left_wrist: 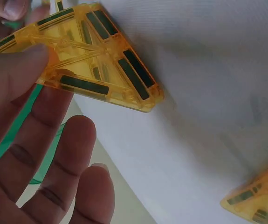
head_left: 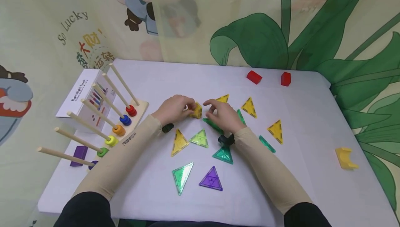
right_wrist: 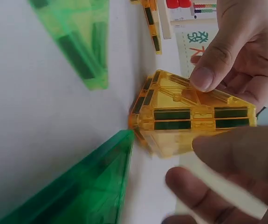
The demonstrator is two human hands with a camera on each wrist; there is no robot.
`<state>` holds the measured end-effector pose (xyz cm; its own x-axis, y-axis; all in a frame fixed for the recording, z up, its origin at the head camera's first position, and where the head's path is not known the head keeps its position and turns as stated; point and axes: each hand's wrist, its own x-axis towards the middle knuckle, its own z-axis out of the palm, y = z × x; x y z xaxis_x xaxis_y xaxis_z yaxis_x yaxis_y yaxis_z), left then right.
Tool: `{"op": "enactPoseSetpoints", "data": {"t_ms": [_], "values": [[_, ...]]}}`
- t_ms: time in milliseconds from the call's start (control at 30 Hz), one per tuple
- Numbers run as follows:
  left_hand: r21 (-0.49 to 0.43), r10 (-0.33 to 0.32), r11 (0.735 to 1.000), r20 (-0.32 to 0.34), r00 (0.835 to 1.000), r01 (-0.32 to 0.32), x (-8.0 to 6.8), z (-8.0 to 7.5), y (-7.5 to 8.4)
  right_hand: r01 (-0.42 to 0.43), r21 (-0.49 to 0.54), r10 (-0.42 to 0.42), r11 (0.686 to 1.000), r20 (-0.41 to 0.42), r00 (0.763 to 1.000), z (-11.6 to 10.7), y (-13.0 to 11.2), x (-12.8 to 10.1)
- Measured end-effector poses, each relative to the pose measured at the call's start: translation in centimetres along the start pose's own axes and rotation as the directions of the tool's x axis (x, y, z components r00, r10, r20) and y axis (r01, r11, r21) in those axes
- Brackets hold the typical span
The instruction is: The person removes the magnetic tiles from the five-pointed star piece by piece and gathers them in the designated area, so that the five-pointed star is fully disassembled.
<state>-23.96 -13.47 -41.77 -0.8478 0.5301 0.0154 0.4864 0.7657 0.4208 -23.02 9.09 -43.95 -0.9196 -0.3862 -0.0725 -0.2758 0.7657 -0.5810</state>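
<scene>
My left hand pinches a small solid shape built of yellow translucent magnetic tiles, its thumb lying over one face in the left wrist view. The joined tiles show dark magnet strips along their edges and stand on the white table. Close to their right side is my right hand, fingers loosely bent with nothing held; a small gap shows in the head view. Green tiles lie partly hidden under the right hand. Nearer me are a yellow triangle tile and a light green one.
More triangle tiles lie around: teal, green, purple, yellow. At left stand a peg rack with coloured rings and a white box. Red blocks sit at the back, a yellow arch block at right.
</scene>
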Motion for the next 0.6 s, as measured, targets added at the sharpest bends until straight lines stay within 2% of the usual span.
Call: {"op": "enactPoseSetpoints", "data": {"t_ms": [67, 167, 333, 500, 600], "values": [[0.004, 0.007, 1.000, -0.003, 1.000, -0.007, -0.1, -0.1, -0.3, 0.081, 0.011, -0.081, 0.997, 0.028, 0.996, 0.3, -0.3, 0.9], [0.005, 0.004, 1.000, -0.013, 1.000, -0.004, -0.3, -0.2, -0.6, 0.156, 0.020, -0.156, 0.988, 0.059, 0.986, 0.5, -0.8, 1.9], [0.000, -0.029, 1.000, -0.008, 1.000, 0.029, -0.6, -0.2, -0.9, 0.159, 0.054, -0.164, 0.986, 0.089, 0.983, 0.7, -0.9, 2.5], [-0.007, -0.042, 0.999, 0.003, 0.999, 0.042, -0.8, -0.4, -1.2, 0.151, 0.161, -0.168, 0.975, 0.096, 0.981, 0.7, -0.6, 3.3], [-0.016, -0.031, 0.999, 0.011, 0.999, 0.031, -0.8, -0.5, -1.4, 0.190, 0.138, -0.203, 0.972, 0.086, 0.975, 0.6, -0.5, 4.1]]}}
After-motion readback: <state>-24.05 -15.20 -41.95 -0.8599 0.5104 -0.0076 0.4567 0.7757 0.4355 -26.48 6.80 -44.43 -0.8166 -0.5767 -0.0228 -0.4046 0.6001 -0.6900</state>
